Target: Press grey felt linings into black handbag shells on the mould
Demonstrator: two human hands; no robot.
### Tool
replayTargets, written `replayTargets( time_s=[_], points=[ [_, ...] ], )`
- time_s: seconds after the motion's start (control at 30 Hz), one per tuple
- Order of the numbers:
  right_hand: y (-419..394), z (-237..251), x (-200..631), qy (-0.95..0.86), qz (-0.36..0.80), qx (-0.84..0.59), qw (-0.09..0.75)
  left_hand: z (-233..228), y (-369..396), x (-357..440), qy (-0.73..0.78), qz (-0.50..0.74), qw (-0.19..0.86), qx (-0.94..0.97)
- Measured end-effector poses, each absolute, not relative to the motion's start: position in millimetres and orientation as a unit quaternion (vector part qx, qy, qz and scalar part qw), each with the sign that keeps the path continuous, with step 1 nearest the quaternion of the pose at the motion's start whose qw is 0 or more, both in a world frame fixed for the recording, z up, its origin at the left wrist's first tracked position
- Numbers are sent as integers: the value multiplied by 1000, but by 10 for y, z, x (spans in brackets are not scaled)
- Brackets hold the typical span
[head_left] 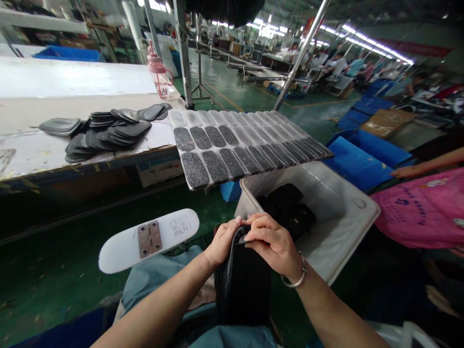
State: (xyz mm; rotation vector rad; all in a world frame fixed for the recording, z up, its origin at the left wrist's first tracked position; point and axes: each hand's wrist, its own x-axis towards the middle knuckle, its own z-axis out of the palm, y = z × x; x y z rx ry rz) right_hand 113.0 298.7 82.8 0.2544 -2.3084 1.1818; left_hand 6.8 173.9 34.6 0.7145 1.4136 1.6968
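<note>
Both of my hands grip the top edge of a black fabric piece (243, 285) that stands upright in my lap. My left hand (222, 241) pinches its left side with fingers curled. My right hand (272, 244), with a silver bangle on the wrist, holds the top right corner. Just beyond my hands is a white plastic bin (340, 212) with more black pieces (286, 205) inside.
A grey tray (239, 147) of oval insole-shaped pads juts off the worktable (43, 150), which bears a pile of black oval pads (105, 130) and a pink bottle (159, 72). A white oval form (119, 246) with a metal hinge sits lower left. A person's arm (427, 166) and pink cloth are at right.
</note>
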Motion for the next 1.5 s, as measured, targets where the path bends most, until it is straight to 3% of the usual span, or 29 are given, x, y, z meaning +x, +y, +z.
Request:
replayTargets(
  time_s=[0.27,0.5,0.8,0.9,1.23,1.5],
  points=[
    [2944,829,1077,-856,466,-30,221,381,1747,80,560,663,419,268],
    [2934,784,1013,-830,487,-119,243,361,1573,226,604,659,366,257],
    [2936,378,1064,-576,746,-233,241,237,1324,387,645,649,349,204],
    [2841,274,1293,-617,719,-230,222,202,1331,385,642,653,351,198],
    [2818,407,1330,-716,575,-272,290,435,1611,129,683,601,316,269],
    [2878,274,1188,-674,622,-304,258,322,1774,-43,628,645,401,172]
  ],
)
